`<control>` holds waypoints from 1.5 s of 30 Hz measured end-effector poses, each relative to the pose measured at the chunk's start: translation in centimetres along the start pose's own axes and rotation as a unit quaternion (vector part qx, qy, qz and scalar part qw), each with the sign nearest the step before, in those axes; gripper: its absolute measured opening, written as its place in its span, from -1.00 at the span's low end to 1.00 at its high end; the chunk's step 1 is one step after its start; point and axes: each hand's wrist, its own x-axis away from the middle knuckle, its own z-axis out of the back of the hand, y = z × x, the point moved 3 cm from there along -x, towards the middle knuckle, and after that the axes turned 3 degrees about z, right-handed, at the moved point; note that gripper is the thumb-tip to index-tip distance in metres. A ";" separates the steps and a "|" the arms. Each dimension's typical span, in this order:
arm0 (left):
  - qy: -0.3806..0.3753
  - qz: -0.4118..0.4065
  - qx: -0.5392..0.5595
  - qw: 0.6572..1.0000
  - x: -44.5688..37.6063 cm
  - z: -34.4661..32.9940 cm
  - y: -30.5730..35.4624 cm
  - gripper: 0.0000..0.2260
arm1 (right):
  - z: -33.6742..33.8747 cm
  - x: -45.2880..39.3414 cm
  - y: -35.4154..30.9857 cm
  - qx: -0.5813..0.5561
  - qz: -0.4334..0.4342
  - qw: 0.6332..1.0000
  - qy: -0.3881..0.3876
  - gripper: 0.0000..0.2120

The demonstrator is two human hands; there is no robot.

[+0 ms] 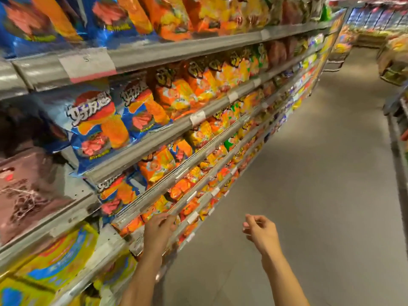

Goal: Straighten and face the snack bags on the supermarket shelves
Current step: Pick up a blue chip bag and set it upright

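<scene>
Orange snack bags [132,226] under reaching left hand [157,228], grip unclear, right hand [261,231] loosely curled, holding nothing

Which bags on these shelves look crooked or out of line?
The blue snack bag leans tilted and juts over the shelf rail, unlike the orange bags beside it. The picture is too blurred to judge farther bags.

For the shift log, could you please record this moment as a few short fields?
setting: supermarket aisle, snack shelving along the left
left hand: reaching to a low shelf edge by the orange snack bags; whether it grips anything cannot be told
right hand: over the aisle floor, fingers loosely curled, holding nothing
blue snack bags: higher shelf, fronts facing out, tilted
image quality: motion-blurred
</scene>
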 end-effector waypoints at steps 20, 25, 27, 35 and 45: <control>0.350 0.005 0.042 0.936 -10.7 -6.9 4.7 -0.86 | -16.8 -25.5 -9.8 0.161 0.191 0.903 -0.349 -0.78; 0.362 -0.045 -0.023 0.931 -15.1 -5.0 6.4 -0.61 | -22.5 -28.1 -12.7 0.169 0.258 0.880 -0.360 -0.43; 0.344 -0.075 -0.011 0.936 -17.0 -4.7 6.9 -0.64 | -24.3 -29.2 -13.7 0.183 0.293 0.868 -0.356 -0.34; 0.302 -0.095 -0.021 0.948 -22.6 -4.1 6.2 -0.77 | -31.2 -33.6 -13.5 0.195 0.305 0.812 -0.457 -0.62; 0.326 -0.051 0.033 0.943 -22.9 -3.2 5.6 -0.66 | -33.7 -35.1 -13.4 0.257 0.258 0.802 -0.473 -0.67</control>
